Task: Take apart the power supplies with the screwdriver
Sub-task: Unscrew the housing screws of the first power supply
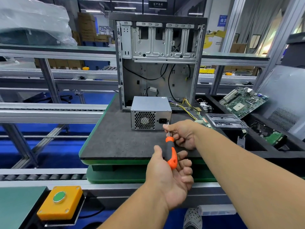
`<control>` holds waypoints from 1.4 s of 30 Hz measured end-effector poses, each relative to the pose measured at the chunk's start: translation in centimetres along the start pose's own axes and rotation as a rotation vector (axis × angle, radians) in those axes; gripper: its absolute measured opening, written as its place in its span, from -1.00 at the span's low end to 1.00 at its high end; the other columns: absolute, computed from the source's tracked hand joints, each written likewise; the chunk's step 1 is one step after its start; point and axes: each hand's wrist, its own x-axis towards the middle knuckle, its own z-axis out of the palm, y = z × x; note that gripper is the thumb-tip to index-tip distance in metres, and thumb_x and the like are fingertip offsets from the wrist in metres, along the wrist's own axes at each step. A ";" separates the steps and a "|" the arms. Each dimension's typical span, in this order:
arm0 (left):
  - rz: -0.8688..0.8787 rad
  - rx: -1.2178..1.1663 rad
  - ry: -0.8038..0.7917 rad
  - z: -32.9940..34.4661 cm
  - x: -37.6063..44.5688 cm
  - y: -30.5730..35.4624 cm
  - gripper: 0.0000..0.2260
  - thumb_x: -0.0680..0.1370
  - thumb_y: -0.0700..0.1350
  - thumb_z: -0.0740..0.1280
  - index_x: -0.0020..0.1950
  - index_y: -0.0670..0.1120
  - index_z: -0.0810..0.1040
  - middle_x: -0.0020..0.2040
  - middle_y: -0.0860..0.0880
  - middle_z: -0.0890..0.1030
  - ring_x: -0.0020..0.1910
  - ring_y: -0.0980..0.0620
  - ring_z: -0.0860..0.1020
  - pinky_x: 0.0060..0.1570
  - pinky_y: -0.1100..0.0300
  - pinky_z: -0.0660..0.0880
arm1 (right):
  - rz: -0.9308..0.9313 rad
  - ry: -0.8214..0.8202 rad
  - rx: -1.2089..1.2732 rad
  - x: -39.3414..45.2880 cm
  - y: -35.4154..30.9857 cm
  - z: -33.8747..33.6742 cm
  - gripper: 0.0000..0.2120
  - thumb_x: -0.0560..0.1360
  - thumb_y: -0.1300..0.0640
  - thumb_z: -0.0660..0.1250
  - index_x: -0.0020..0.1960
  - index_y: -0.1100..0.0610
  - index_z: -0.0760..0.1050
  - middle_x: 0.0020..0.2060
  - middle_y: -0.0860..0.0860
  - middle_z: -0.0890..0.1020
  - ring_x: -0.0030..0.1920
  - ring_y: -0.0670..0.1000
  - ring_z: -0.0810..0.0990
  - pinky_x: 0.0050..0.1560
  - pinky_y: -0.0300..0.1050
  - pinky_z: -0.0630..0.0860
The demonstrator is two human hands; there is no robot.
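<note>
Power supply (151,113) at centre frame remains cased; right hand (182,133) pinches the screwdriver (170,152) shaft, left hand (168,177) loosely cradles its handle.

Dark grey work mat (115,139), grey power supply (151,113) on it, open computer case (158,63) apparently just behind

Hidden at the grip

The screwdriver (171,152) tip vanishes behind the right hand (181,133) fingers; the screw beyond cannot be made out.
</note>
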 end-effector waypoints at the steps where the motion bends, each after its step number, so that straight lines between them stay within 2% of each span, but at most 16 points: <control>1: 0.023 0.046 0.028 0.2 -0.3 0.0 -0.35 0.55 0.44 0.20 -0.05 -0.19 0.56 -0.36 -0.12 0.49 -0.51 0.03 0.38 -0.58 0.31 0.22 | -0.006 0.021 -0.008 0.1 0.1 0.0 -0.70 0.57 0.07 0.47 -0.24 0.14 0.48 -0.47 0.00 0.52 -0.61 -0.17 0.24 -0.65 -0.35 0.09; 5: 0.131 0.135 0.159 0.7 -0.5 -0.1 -0.66 0.48 0.08 0.55 -0.09 -0.13 0.50 -0.39 -0.07 0.43 -0.53 0.08 0.36 -0.61 0.34 0.26 | -0.041 0.078 -0.032 0.2 0.2 0.2 -0.64 0.50 0.02 0.56 -0.32 0.11 0.47 -0.53 -0.02 0.46 -0.59 -0.14 0.24 -0.64 -0.33 0.13; 7: 0.107 0.091 0.163 0.8 -0.5 0.2 -0.70 0.56 0.06 0.47 -0.07 -0.15 0.50 -0.40 -0.07 0.45 -0.56 0.09 0.37 -0.63 0.33 0.28 | -0.006 0.047 -0.030 0.1 0.0 0.1 -0.69 0.60 -0.04 0.43 -0.21 0.14 0.54 -0.51 -0.04 0.47 -0.59 -0.15 0.28 -0.64 -0.34 0.15; 10: 0.045 0.050 0.147 0.7 -0.7 0.7 -0.47 0.66 0.27 0.19 -0.11 -0.19 0.56 -0.38 -0.13 0.55 -0.57 0.04 0.43 -0.61 0.32 0.30 | 0.048 -0.047 -0.004 -0.1 -0.3 -0.5 -0.66 0.70 0.01 0.21 -0.08 0.18 0.61 -0.49 -0.03 0.49 -0.58 -0.15 0.31 -0.64 -0.33 0.16; 14: 0.023 0.099 0.097 0.4 -0.8 0.6 -0.28 0.64 0.40 0.03 -0.04 -0.22 0.65 -0.35 -0.14 0.57 -0.52 0.01 0.43 -0.55 0.31 0.28 | 0.068 -0.076 0.036 -0.3 -0.4 -0.6 -0.71 0.70 0.02 0.26 -0.10 0.17 0.56 -0.50 -0.07 0.43 -0.60 -0.17 0.24 -0.63 -0.35 0.09; 17: 0.054 0.135 0.142 0.8 -1.0 0.4 -0.38 0.53 0.42 0.28 0.03 -0.17 0.56 -0.36 -0.11 0.48 -0.51 0.02 0.39 -0.56 0.29 0.28 | 0.076 -0.032 0.002 -0.1 -0.6 -0.2 -0.71 0.65 -0.01 0.36 -0.17 0.12 0.49 -0.52 -0.09 0.35 -0.61 -0.17 0.18 -0.66 -0.34 0.06; 19: 0.116 0.156 0.190 0.9 -1.0 0.2 -0.54 0.48 0.25 0.49 -0.01 -0.13 0.53 -0.34 -0.09 0.44 -0.50 0.05 0.36 -0.57 0.31 0.28 | 0.063 0.014 -0.025 0.1 -0.4 0.1 -0.69 0.60 -0.02 0.44 -0.21 0.11 0.46 -0.52 -0.08 0.34 -0.60 -0.16 0.16 -0.66 -0.33 0.05; 21: 0.142 0.164 0.194 0.9 -1.0 0.2 -0.65 0.49 0.11 0.53 -0.08 -0.12 0.50 -0.35 -0.06 0.43 -0.51 0.07 0.35 -0.58 0.33 0.29 | 0.042 0.046 -0.055 0.1 -0.3 0.3 -0.65 0.55 -0.05 0.49 -0.25 0.09 0.43 -0.51 -0.07 0.35 -0.58 -0.15 0.16 -0.66 -0.32 0.06; 23: 0.105 0.153 0.178 1.1 -1.1 0.4 -0.61 0.57 0.20 0.41 -0.10 -0.15 0.52 -0.38 -0.08 0.47 -0.52 0.06 0.37 -0.59 0.33 0.30 | 0.040 0.032 -0.073 0.0 -0.5 0.3 -0.66 0.59 -0.08 0.44 -0.22 0.10 0.46 -0.50 -0.05 0.38 -0.59 -0.15 0.19 -0.66 -0.32 0.07; 26: 0.041 0.118 0.122 1.2 -1.2 0.7 -0.36 0.64 0.35 0.12 -0.08 -0.21 0.62 -0.38 -0.13 0.55 -0.52 0.02 0.43 -0.57 0.32 0.31 | 0.056 -0.046 -0.055 -0.2 -0.7 -0.2 -0.67 0.68 -0.03 0.25 -0.12 0.16 0.59 -0.46 -0.03 0.46 -0.59 -0.14 0.24 -0.64 -0.32 0.08; 29: 0.031 0.120 0.079 0.9 -1.2 0.7 -0.30 0.62 0.40 0.06 0.01 -0.21 0.63 -0.36 -0.14 0.55 -0.52 0.01 0.42 -0.55 0.31 0.29 | 0.079 -0.072 -0.002 -0.2 -0.8 -0.5 -0.69 0.69 -0.01 0.26 -0.11 0.16 0.58 -0.48 -0.06 0.43 -0.59 -0.15 0.22 -0.62 -0.33 0.07; 32: 0.060 0.142 0.129 1.0 -1.3 0.2 -0.42 0.54 0.39 0.31 0.01 -0.18 0.54 -0.37 -0.12 0.49 -0.51 0.02 0.40 -0.57 0.31 0.29 | 0.103 -0.041 -0.004 0.0 -0.7 -0.4 -0.70 0.63 -0.05 0.38 -0.16 0.14 0.51 -0.54 -0.09 0.35 -0.61 -0.17 0.18 -0.64 -0.35 0.06; 34: 0.131 0.168 0.183 1.0 -1.2 -0.1 -0.54 0.48 0.22 0.51 -0.02 -0.16 0.53 -0.36 -0.09 0.46 -0.51 0.04 0.39 -0.57 0.31 0.30 | 0.083 0.019 -0.039 0.3 -0.5 0.0 -0.65 0.54 -0.07 0.50 -0.23 0.12 0.47 -0.55 -0.08 0.34 -0.61 -0.16 0.16 -0.67 -0.33 0.06; 36: 0.185 0.174 0.190 1.0 -0.9 -0.1 -0.65 0.47 0.07 0.57 -0.04 -0.14 0.54 -0.38 -0.06 0.46 -0.54 0.07 0.38 -0.58 0.32 0.32 | 0.057 0.063 -0.063 0.6 -0.3 0.3 -0.62 0.48 -0.08 0.56 -0.26 0.12 0.47 -0.53 -0.07 0.35 -0.59 -0.15 0.15 -0.66 -0.31 0.06; 38: 0.165 0.160 0.187 1.1 -0.9 0.1 -0.65 0.53 0.12 0.49 -0.06 -0.15 0.54 -0.39 -0.08 0.50 -0.56 0.06 0.41 -0.59 0.31 0.34 | 0.060 0.032 -0.058 0.6 -0.5 0.2 -0.65 0.54 -0.11 0.48 -0.21 0.13 0.50 -0.51 -0.07 0.36 -0.58 -0.14 0.16 -0.65 -0.31 0.06; 42: 0.040 0.149 0.107 1.0 -1.3 0.6 -0.37 0.65 0.33 0.11 -0.01 -0.21 0.64 -0.32 -0.16 0.62 -0.52 0.00 0.49 -0.55 0.30 0.35 | 0.084 -0.086 0.030 0.3 -0.6 -0.9 -0.68 0.68 0.01 0.25 -0.07 0.21 0.62 -0.49 -0.04 0.43 -0.59 -0.13 0.20 -0.62 -0.31 0.05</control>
